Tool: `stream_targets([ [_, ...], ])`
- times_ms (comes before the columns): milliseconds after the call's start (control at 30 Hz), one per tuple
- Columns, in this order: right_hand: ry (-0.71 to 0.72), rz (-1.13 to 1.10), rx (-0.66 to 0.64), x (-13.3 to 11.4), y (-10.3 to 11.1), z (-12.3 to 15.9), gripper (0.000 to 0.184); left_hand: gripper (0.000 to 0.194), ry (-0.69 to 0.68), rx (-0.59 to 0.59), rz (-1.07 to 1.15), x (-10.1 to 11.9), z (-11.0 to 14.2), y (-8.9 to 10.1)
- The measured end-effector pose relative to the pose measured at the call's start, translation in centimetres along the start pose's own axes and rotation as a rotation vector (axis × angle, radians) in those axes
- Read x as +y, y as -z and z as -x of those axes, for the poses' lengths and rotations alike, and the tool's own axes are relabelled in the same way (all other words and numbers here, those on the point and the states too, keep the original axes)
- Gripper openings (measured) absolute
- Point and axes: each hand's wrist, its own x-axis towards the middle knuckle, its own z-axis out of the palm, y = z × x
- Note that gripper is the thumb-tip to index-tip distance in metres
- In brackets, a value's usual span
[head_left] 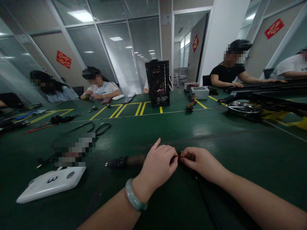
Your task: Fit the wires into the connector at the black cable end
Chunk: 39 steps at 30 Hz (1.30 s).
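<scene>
An electric screwdriver (135,160) lies on the green table with its bit end pointing left. My left hand (159,164) rests over the back part of its body, hiding that end, and its thumb and fingers are pinched together. Close beside it, my right hand (200,163) is also closed in a pinch, its fingertips almost meeting those of the left. Whatever sits between the fingertips is too small and dark to name. A black cable (203,195) runs from below the right hand toward the table's near edge.
At left lie a white device marked 3 (54,182) and a coiled black cable (103,128). Across the table stand a black computer case (158,83) and a power supply unit (199,92). A metal bowl (243,108) is at right. Several people sit around.
</scene>
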Motion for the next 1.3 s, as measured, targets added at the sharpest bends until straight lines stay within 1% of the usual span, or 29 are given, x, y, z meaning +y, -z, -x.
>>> stream_targets([
  [133,0.010,0.008,0.007,0.08,0.03,0.00,0.009,0.014,-0.016,0.012,0.022,0.07,0.00,0.10],
  [233,0.008,0.016,0.010,0.02,0.11,0.09,0.009,0.011,-0.027,0.008,0.028,0.08,0.04,0.13],
  [400,-0.014,0.001,-0.010,-0.09,0.14,0.08,0.011,0.012,0.001,0.018,0.010,0.04,0.03,0.05],
  [900,-0.010,0.016,0.004,-0.28,0.19,0.09,0.011,0.012,0.041,0.050,0.037,-0.13,0.11,-0.36],
  [1100,-0.011,0.019,0.002,-0.19,0.09,0.00,0.011,0.013,-0.001,0.004,0.080,0.06,0.06,0.01],
  [1300,-0.001,0.016,0.003,0.01,0.09,-0.01,0.010,0.012,0.035,-0.002,0.070,-0.02,0.14,-0.25],
])
